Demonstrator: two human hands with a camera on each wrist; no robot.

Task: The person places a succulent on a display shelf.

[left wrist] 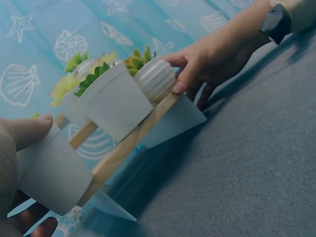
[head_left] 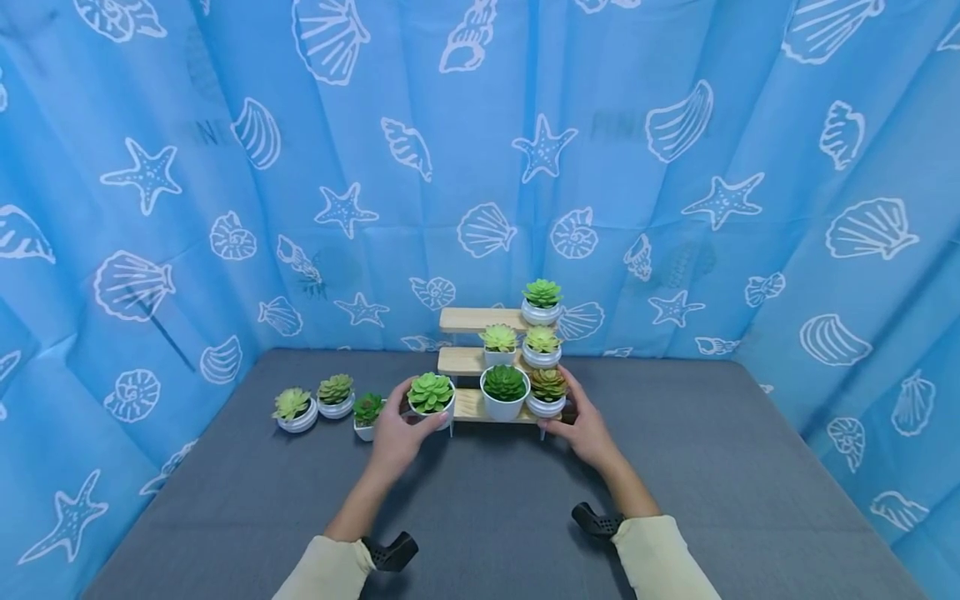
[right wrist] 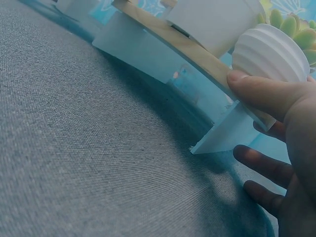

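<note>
A white pot (head_left: 431,414) is gripped by the left hand (head_left: 396,433) at the stepped shelf (head_left: 471,406) (lowest of 3 tiers); the shelf's right end is seemingly pinched by the right hand (head_left: 583,425), near the bench (head_left: 487,517) back edge.

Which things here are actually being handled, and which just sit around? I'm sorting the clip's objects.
In hand:
- left hand grips the light green succulent pot
- right hand grips the right end of the stepped wooden shelf
- five potted succulents on the shelf, such as the top one

Lying about:
- three small succulent pots on the grey table
- seashell curtain
</note>
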